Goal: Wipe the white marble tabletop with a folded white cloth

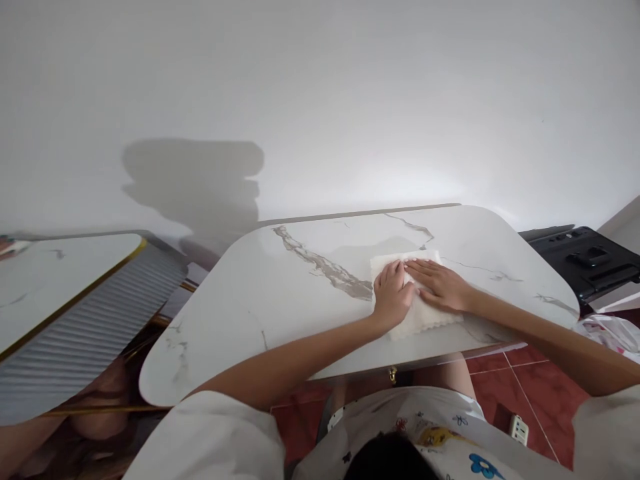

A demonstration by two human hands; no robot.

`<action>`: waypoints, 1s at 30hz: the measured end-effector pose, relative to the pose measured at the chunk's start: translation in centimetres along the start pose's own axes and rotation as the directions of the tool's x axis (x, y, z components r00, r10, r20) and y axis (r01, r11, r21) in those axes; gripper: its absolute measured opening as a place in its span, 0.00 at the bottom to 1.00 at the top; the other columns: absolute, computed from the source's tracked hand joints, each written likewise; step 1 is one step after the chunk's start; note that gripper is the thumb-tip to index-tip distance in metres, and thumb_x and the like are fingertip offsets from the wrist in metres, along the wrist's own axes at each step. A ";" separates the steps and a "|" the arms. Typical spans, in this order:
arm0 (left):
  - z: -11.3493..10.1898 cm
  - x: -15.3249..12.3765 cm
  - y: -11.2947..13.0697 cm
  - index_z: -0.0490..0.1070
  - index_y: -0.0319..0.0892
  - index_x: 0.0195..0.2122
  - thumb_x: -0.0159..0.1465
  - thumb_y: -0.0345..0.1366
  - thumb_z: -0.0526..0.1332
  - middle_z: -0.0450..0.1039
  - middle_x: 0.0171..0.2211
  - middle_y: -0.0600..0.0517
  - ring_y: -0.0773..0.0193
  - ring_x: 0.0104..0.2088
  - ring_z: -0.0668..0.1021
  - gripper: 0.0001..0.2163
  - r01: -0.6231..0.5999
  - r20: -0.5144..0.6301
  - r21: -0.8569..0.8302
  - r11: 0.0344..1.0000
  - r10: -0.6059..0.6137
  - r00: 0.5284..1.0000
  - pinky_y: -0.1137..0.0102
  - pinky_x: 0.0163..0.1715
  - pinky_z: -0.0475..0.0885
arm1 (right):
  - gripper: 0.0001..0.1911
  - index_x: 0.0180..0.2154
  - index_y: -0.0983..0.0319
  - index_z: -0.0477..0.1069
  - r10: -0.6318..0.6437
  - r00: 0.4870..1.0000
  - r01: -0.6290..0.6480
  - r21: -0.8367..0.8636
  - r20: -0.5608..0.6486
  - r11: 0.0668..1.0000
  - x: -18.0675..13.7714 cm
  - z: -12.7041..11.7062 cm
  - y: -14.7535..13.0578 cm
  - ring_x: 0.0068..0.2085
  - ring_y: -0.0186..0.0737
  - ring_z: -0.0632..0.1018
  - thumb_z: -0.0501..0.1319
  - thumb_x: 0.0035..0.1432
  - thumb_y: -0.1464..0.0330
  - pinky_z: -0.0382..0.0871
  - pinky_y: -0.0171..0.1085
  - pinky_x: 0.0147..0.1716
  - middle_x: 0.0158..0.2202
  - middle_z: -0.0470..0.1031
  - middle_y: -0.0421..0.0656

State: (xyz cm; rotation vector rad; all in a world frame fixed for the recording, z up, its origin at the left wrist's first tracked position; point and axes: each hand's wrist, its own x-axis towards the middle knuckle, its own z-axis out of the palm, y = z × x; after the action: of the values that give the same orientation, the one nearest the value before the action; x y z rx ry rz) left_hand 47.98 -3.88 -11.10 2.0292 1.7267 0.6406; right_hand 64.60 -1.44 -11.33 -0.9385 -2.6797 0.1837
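A small white cloth (423, 317) with a scalloped near edge lies flat on the white marble table (280, 300). Both hands rest on top of it. My left hand (393, 295) lies palm down on the cloth's left part, fingers together and stretched forward. My right hand (439, 283) lies flat across the cloth, fingers extended and pointing left toward the left hand's fingertips. Neither hand grips anything; the middle of the cloth is hidden under them.
A second white tabletop with a gold edge and ribbed side (70, 293) stands at the left. A black device (585, 260) sits at the right beyond the table. A white wall rises behind. Red floor tiles (530, 393) and a white power strip (519, 429) show below.
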 end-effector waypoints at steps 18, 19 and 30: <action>-3.9 16.9 -8.9 0.66 0.41 0.55 0.62 0.31 0.45 0.65 0.57 0.49 0.62 0.60 0.64 0.21 -0.029 -0.226 0.134 0.991 0.059 0.972 0.65 0.61 0.54 | 0.28 0.62 0.70 0.55 -0.010 0.999 0.007 -0.065 -0.045 0.998 18.3 3.2 10.1 0.64 0.46 0.57 0.46 0.62 0.66 0.50 0.46 0.62 0.63 0.56 0.51; -4.1 17.5 -9.1 0.66 0.41 0.55 0.62 0.31 0.45 0.65 0.57 0.49 0.62 0.59 0.64 0.21 -0.033 -0.227 0.143 0.989 0.065 0.972 0.65 0.61 0.54 | 0.28 0.61 0.70 0.55 -0.005 0.999 0.002 -0.065 -0.049 0.998 18.9 3.3 10.5 0.63 0.46 0.57 0.47 0.62 0.66 0.50 0.46 0.61 0.63 0.56 0.51; -1.6 21.8 -5.8 0.68 0.41 0.44 0.64 0.30 0.45 0.71 0.48 0.45 0.57 0.52 0.69 0.14 -0.056 -0.190 0.304 0.951 0.118 0.975 0.62 0.54 0.60 | 0.27 0.60 0.66 0.59 0.065 0.995 -0.068 -0.039 -0.071 0.997 18.0 1.9 15.4 0.61 0.45 0.62 0.45 0.63 0.63 0.54 0.46 0.60 0.61 0.61 0.47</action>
State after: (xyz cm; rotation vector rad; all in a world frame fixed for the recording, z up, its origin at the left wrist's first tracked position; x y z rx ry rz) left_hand 45.26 18.53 -11.20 2.3256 1.9613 0.6731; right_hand 59.70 21.85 -12.21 -1.0278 -2.5997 0.1080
